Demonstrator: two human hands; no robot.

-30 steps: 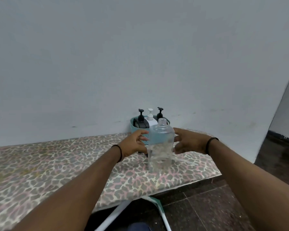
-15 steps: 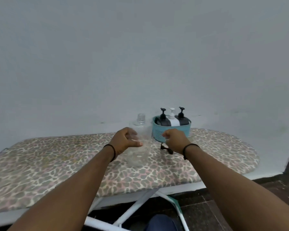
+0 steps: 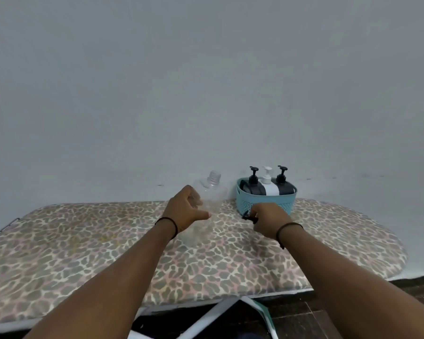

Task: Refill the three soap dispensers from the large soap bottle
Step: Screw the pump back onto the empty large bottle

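Left hand (image 3: 185, 211) curls round the upright, uncapped large soap bottle (image 3: 212, 192); right hand (image 3: 269, 220) pinches something dark (possibly its cap), with the dispensers' basket (image 3: 264, 204) just beyond at twelve o'clock.

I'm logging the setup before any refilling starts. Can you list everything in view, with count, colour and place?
large soap bottle: 1, clear, uncapped, upright on the board, left of the basket
soap dispensers: 3, black, white, black, standing in the basket
basket: 1, light blue, on the board by the wall
small black object: 1, in front of the basket, identity unclear
ironing board: 1, leopard-print cover
wall: 1, pale grey, behind
left hand: 1, grip on the bottle's side
right hand: 1, pinches the black object
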